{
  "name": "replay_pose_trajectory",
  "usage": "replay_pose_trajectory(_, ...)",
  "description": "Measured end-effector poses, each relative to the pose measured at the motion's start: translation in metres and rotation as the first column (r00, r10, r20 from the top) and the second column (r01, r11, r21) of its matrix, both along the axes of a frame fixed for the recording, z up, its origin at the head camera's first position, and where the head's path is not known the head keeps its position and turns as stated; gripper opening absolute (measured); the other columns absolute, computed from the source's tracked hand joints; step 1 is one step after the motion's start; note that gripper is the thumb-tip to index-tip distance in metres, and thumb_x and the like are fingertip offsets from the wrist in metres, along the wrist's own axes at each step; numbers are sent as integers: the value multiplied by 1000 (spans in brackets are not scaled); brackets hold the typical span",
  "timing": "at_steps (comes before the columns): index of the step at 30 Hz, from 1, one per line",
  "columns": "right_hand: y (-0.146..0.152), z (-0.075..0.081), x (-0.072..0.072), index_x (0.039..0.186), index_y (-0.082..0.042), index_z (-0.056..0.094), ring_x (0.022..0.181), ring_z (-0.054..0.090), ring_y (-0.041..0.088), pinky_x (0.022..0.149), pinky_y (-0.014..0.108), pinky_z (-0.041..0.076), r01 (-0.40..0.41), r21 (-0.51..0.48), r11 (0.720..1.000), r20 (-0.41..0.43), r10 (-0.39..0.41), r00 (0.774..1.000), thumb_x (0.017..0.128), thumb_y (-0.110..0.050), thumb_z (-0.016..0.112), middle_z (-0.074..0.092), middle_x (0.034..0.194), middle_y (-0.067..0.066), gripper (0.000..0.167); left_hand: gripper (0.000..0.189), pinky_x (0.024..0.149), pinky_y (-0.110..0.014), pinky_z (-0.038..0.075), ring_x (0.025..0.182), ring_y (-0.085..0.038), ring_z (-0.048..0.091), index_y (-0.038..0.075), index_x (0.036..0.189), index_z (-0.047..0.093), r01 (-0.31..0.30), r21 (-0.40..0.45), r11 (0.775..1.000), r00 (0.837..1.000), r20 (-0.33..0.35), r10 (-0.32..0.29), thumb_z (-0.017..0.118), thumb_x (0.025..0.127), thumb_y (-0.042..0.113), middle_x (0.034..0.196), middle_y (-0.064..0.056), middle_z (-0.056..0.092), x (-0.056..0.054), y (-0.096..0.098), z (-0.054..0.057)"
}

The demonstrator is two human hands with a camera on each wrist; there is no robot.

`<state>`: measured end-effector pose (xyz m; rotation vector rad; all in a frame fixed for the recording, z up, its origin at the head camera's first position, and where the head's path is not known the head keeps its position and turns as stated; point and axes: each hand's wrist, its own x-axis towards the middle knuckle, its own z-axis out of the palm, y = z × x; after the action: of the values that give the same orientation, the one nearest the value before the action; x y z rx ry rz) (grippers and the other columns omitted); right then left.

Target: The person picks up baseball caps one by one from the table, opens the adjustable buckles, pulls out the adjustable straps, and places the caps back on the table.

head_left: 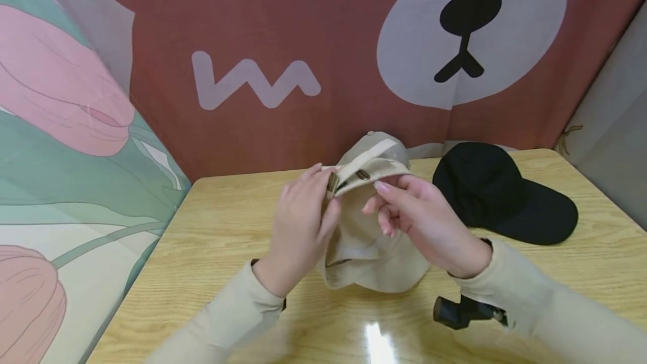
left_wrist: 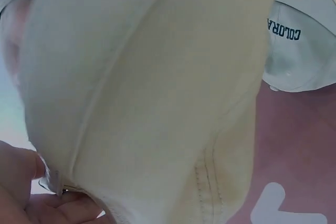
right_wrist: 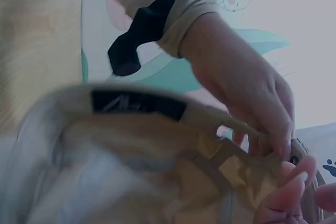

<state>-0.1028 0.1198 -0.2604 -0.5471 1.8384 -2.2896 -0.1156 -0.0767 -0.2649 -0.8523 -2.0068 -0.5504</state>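
Observation:
A beige baseball cap (head_left: 384, 271) is held up over the middle of the table, its opening and back strap facing me. My left hand (head_left: 303, 218) pinches it at a metal buckle (head_left: 332, 182) on the strap's left end. A small brass eyelet (head_left: 362, 174) shows on the band beside it. My right hand (head_left: 424, 212) has its thumb and curled fingers at the cap's rim, to the right of the buckle. In the right wrist view, the left hand (right_wrist: 252, 93) grips the far end of the band, with right fingertips (right_wrist: 299, 184) close to it.
A black cap (head_left: 485, 190) lies on the wooden table (head_left: 242, 206) at the right. Behind the held cap, a pale cap with dark lettering (left_wrist: 299, 45) stands near the bear-print cloth (head_left: 323, 122). Camera mounts are strapped to both wrists.

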Motion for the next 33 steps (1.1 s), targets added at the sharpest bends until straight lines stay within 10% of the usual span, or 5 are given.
replay_pose_trajectory(10,7,10,-9,96,7,62,51,55,19,50,30,49,171,414,894,-293,-47,955,96,-10,61,64,72,8,17,12,90,-44,48,112,-31,61,-3,92,61,-30,-37,999,995,91,33,54,91,7,101,-17,68,-15,-8,24)
replay_pose_trajectory(13,6,17,-12,96,-1,64,53,50,14,49,26,45,382,468,797,-587,-42,808,90,-6,69,58,69,1,9,11,93,-43,47,113,-31,61,-3,92,60,-21,-59,998,996,86,26,55,91,7,102,-17,68,-16,-10,26)
replay_pose_trajectory(18,3,23,-27,107,0,64,66,54,17,54,29,48,702,351,619,-924,108,367,92,-24,67,58,80,6,28,14,95,-43,45,115,-32,59,-4,98,61,7,-98,995,993,119,4,54,92,5,104,-17,68,-19,-12,29)
replay_pose_trajectory(20,2,25,-33,109,1,65,72,57,24,57,34,52,757,297,581,-955,168,246,93,-26,66,59,86,11,32,17,97,-43,44,116,-31,58,-5,104,62,26,-116,993,989,145,-9,53,93,5,106,-17,67,-20,-13,30)
replay_pose_trajectory(33,-6,33,-53,84,5,56,58,53,26,45,31,46,819,165,550,-932,359,-53,82,1,74,56,71,13,19,25,95,-42,45,114,-31,57,-5,114,64,55,-145,988,989,146,-34,58,92,4,112,-16,67,-25,-6,37)
